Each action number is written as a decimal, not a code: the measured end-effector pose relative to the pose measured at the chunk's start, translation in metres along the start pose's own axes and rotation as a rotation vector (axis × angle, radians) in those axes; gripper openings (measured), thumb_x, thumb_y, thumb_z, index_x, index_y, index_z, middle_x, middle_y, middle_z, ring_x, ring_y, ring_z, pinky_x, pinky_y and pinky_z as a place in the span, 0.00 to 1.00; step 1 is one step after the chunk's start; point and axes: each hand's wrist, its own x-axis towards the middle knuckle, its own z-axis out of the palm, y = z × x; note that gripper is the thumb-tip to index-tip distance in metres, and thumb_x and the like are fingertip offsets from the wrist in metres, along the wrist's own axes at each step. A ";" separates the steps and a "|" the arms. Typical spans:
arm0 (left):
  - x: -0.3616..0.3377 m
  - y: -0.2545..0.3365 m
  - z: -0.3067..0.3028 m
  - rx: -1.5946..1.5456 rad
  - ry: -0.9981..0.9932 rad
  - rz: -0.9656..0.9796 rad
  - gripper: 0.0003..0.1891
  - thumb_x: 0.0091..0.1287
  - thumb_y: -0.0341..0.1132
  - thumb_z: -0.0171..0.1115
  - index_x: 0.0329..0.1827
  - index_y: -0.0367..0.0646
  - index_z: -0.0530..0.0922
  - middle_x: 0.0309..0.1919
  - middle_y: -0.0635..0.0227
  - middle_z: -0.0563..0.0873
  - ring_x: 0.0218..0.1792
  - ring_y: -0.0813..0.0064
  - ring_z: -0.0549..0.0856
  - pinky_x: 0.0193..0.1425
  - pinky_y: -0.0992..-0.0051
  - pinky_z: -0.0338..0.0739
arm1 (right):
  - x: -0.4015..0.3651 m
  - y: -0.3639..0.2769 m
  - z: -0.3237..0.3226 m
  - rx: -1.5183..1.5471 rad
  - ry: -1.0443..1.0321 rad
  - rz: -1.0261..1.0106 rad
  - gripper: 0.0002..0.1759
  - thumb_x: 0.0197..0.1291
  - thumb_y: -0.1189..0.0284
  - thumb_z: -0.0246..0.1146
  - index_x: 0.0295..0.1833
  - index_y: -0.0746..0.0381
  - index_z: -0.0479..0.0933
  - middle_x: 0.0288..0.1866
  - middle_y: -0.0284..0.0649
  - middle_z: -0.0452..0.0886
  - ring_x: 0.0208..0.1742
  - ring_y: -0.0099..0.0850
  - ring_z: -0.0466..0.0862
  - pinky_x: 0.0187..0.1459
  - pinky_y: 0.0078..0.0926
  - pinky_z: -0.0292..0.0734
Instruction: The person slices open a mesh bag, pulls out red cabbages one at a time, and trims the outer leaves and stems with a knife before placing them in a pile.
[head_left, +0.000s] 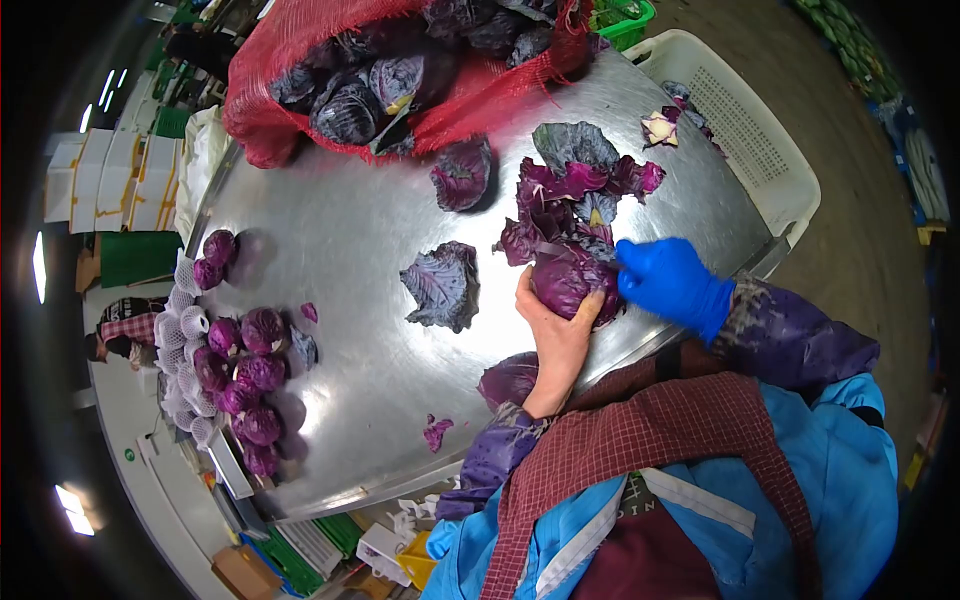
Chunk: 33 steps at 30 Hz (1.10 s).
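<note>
Cupping a red cabbage (568, 285) at the near edge of the steel surface (350, 210), the left hand (558, 340) has its grip closed around the head. The blue-gloved right hand (668, 280) touches the cabbage's other side, fingers curled; I cannot tell what its grip holds. Torn leaves (575, 190) lie just beyond. A red mesh sack (300, 40) sits at the far edge.

No legible text; only faint, unreadable letters on the dark garment (640, 505) beneath the apron (650, 430)
</note>
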 end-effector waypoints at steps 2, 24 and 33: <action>0.003 -0.006 -0.002 -0.076 -0.004 -0.042 0.47 0.51 0.47 0.72 0.65 0.34 0.51 0.57 0.49 0.59 0.60 0.56 0.62 0.66 0.61 0.58 | 0.015 0.033 -0.005 0.099 0.019 0.150 0.13 0.51 0.64 0.60 0.41 0.58 0.77 0.21 0.48 0.78 0.22 0.45 0.79 0.26 0.41 0.75; 0.001 0.014 -0.004 0.263 -0.044 0.159 0.46 0.48 0.40 0.72 0.65 0.34 0.53 0.57 0.50 0.61 0.60 0.59 0.64 0.65 0.63 0.61 | 0.050 -0.014 -0.038 -0.032 -0.318 -0.087 0.19 0.42 0.57 0.64 0.29 0.63 0.79 0.25 0.47 0.79 0.29 0.46 0.81 0.32 0.42 0.76; 0.003 -0.007 -0.011 0.106 -0.099 0.141 0.43 0.49 0.36 0.70 0.65 0.37 0.53 0.57 0.52 0.63 0.58 0.62 0.69 0.62 0.67 0.67 | 0.046 0.056 -0.009 0.435 -0.223 0.213 0.12 0.43 0.66 0.64 0.29 0.65 0.79 0.25 0.51 0.79 0.27 0.41 0.81 0.31 0.35 0.74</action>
